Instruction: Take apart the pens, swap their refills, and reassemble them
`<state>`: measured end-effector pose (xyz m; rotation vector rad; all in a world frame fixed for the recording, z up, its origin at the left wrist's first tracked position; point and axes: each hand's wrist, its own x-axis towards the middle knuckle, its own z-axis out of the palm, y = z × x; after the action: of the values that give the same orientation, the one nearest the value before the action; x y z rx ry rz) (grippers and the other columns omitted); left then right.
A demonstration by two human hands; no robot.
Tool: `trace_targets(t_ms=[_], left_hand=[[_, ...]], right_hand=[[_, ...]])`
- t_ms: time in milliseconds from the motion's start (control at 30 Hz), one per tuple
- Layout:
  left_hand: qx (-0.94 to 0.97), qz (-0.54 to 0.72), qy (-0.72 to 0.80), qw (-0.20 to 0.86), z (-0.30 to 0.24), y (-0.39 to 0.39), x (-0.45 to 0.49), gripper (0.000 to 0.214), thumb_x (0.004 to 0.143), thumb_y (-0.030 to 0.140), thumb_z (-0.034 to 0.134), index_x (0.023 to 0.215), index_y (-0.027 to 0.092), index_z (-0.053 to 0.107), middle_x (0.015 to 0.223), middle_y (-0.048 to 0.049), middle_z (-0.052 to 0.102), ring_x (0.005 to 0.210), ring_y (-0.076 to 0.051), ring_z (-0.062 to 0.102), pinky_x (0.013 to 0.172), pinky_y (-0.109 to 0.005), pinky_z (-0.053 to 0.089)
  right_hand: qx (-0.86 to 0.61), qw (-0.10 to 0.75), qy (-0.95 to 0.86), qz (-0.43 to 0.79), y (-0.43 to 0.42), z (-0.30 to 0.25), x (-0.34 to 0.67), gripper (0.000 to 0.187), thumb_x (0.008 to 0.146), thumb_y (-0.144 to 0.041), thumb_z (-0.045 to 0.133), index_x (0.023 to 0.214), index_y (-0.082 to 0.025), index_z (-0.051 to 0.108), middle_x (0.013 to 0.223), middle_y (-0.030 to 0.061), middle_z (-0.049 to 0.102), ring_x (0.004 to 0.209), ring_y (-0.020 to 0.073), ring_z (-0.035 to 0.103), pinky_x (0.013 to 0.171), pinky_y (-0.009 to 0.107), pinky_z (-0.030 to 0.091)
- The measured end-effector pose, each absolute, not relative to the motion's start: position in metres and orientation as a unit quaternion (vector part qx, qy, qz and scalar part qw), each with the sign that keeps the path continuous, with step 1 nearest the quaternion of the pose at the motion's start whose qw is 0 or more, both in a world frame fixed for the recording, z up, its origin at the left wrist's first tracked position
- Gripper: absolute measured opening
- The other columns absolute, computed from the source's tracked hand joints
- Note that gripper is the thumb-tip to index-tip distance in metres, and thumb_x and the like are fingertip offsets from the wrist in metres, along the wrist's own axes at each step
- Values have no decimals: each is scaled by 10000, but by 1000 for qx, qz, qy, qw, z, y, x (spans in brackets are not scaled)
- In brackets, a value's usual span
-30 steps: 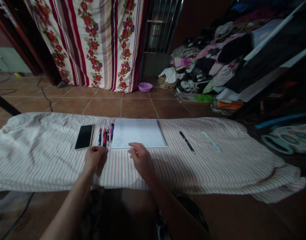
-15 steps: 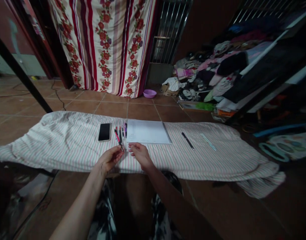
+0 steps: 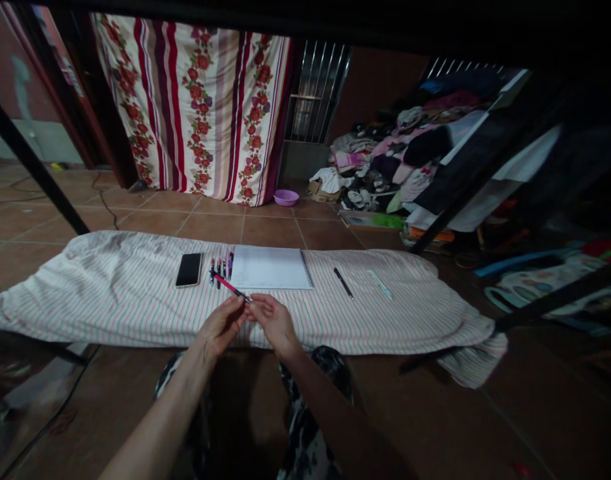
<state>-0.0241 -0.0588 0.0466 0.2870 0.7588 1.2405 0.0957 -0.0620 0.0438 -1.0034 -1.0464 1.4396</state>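
Observation:
A red and black pen (image 3: 227,285) slants between my hands, its lower end at my fingertips. My left hand (image 3: 228,320) is closed on it near that end. My right hand (image 3: 274,319) pinches at the pen's tip, fingertips touching those of the left; exactly what they grip there is too small to make out. Just beyond lies a spiral notebook (image 3: 270,268), open at a pale page. Several pens (image 3: 224,265) lie in a row along its left edge, and a phone (image 3: 189,270) rests further left, screen dark.
A striped cloth (image 3: 135,300) covers the bench under these things. To the right of the notebook lie a black pen (image 3: 343,283) and a pale, translucent ruler-like strip (image 3: 380,284). Dark metal bars (image 3: 40,167) rise at both sides. Beyond are a purple basin (image 3: 286,197) and heaped clothes (image 3: 380,160).
My right hand has come over to meet the left at the pen's tip. The pen has tilted further toward the left. The camera view has shifted right and tipped upward.

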Motion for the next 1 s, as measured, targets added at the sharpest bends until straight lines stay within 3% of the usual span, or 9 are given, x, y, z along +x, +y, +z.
trace_targets(t_ms=[233, 433, 767, 1000], left_hand=[[128, 563, 325, 749, 37, -47, 1, 96, 703, 40, 649, 738, 129, 642, 741, -7, 650, 688, -83, 619, 683, -168, 504], [98, 560, 344, 748, 12, -14, 2, 136, 718, -12, 601, 763, 107, 649, 770, -39, 665, 715, -103, 637, 711, -191, 526], [10, 564, 365, 741, -14, 18, 5, 235, 795, -36, 461, 723, 97, 640, 759, -79, 659, 746, -127, 654, 726, -227, 549], [-13, 563, 362, 743, -8, 16, 8, 265, 808, -38, 433, 709, 90, 643, 787, -103, 663, 751, -140, 658, 723, -239, 556]], right_hand=[[-436, 571, -555, 419, -52, 25, 111, 128, 771, -242, 579, 876, -185, 625, 841, 46, 672, 787, 162, 633, 746, 291, 503], [-487, 533, -593, 356, -19, 11, 120, 126, 772, -199, 563, 851, -210, 661, 829, 30, 668, 776, 155, 623, 719, 271, 497], [-522, 503, -539, 429, 9, -10, 123, 133, 735, -185, 595, 852, -230, 643, 850, -1, 693, 771, 147, 636, 706, 270, 502], [-532, 512, -468, 485, 16, -12, 120, 116, 707, -213, 616, 820, -218, 640, 754, -19, 682, 724, 150, 640, 703, 271, 499]])
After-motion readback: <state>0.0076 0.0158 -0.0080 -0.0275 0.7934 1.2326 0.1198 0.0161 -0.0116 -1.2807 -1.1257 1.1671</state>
